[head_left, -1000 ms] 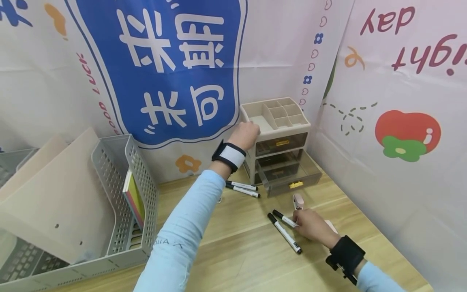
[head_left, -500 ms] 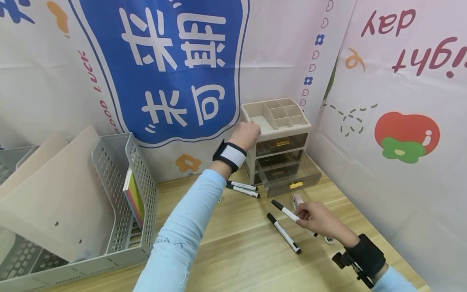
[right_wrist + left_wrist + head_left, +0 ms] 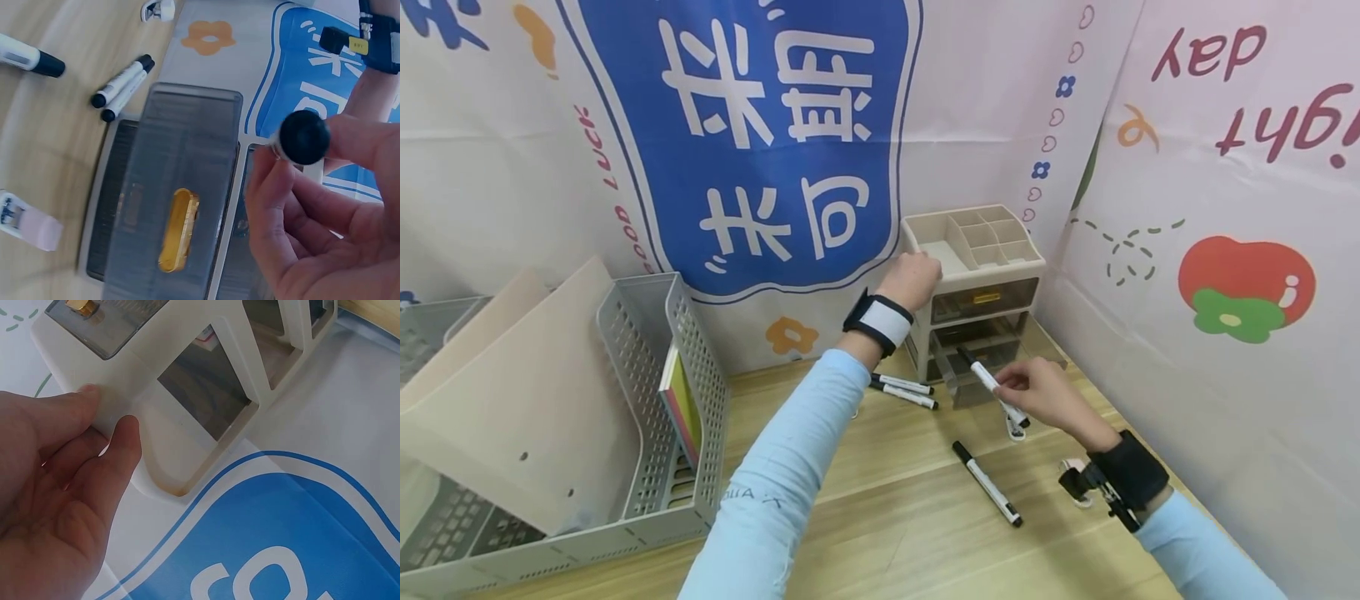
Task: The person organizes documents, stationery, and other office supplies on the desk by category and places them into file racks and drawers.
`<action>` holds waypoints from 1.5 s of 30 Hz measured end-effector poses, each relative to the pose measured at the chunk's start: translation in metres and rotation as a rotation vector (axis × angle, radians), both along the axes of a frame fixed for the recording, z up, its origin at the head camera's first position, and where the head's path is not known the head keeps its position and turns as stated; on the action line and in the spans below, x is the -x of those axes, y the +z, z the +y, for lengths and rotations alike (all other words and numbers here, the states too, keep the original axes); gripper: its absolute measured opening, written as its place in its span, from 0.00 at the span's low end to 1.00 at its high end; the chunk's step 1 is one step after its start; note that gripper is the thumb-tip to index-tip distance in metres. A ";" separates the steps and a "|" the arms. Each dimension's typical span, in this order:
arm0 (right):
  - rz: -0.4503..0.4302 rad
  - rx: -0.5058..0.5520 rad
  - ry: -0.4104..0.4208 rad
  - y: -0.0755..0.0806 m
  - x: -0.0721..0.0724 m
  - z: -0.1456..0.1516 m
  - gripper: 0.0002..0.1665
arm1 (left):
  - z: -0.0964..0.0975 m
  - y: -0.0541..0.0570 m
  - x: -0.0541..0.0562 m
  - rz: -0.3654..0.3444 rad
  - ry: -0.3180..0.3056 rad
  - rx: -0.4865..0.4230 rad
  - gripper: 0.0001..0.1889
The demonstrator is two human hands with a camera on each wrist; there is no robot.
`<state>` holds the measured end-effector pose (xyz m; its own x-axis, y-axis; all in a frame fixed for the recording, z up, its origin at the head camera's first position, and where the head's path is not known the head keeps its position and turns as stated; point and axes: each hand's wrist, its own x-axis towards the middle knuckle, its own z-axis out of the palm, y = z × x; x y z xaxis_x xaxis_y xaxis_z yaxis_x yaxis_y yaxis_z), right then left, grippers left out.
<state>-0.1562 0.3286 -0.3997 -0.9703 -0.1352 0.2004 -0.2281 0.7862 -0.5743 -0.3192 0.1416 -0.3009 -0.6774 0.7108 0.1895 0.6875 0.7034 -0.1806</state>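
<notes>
My left hand grips the upper left rim of a cream desktop drawer organizer. In the left wrist view, its thumb and fingers hold the organizer's corner. My right hand pinches a white marker with black ends, tilted in front of the organizer. A smoky clear drawer, pulled out, lies beneath the marker's far end. In the right wrist view, the marker's black end points at the camera, and the drawer's yellow handle shows beside the hand.
Another marker lies on the wooden table, and two more markers lie left of the organizer. A small pale pink stapler-like object sits before the drawer. A grey perforated file rack with folders stands at left.
My right hand has lifted a marker off the table and carried it up and forward to the open drawer. The left hand keeps its hold on the organizer; the view has shifted slightly.
</notes>
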 end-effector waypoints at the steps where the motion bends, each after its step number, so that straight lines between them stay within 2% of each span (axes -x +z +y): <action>1: 0.006 -0.012 -0.004 0.001 0.004 -0.001 0.10 | 0.000 0.000 0.000 0.000 -0.003 -0.004 0.13; 8: -0.005 -0.094 -0.050 0.012 0.029 -0.012 0.10 | 0.001 -0.002 0.000 0.007 -0.009 -0.034 0.13; 12: -0.050 -0.092 -0.050 0.013 0.044 -0.017 0.10 | 0.000 -0.002 -0.003 -0.005 0.006 -0.038 0.13; 21: -0.161 -0.071 -0.068 0.004 0.072 -0.026 0.10 | 0.002 -0.003 -0.008 -0.018 0.007 -0.035 0.12; 29: -0.225 -0.120 -0.059 -0.011 0.095 -0.031 0.10 | 0.004 0.001 -0.011 0.007 -0.007 -0.011 0.13; 33: -0.276 -0.133 -0.014 -0.021 0.103 -0.030 0.20 | 0.004 0.003 -0.011 0.021 -0.018 -0.006 0.13; 35: -0.293 -0.131 0.001 -0.023 0.105 -0.030 0.21 | 0.004 0.004 -0.011 0.026 -0.022 -0.004 0.13; 37: -0.296 -0.133 -0.001 -0.023 0.107 -0.031 0.18 | 0.003 0.004 -0.010 0.033 -0.023 -0.001 0.13; 41: -0.293 -0.157 -0.011 -0.021 0.109 -0.033 0.05 | 0.001 0.003 -0.008 0.033 -0.008 -0.002 0.13; 45: -0.259 -0.150 -0.015 -0.024 0.106 -0.035 0.08 | -0.002 -0.001 -0.005 0.017 -0.001 0.000 0.13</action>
<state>-0.2619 0.2939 -0.4237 -0.9887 -0.1296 -0.0751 -0.0767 0.8688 -0.4892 -0.3143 0.1400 -0.3018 -0.6730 0.7117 0.2016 0.6853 0.7025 -0.1922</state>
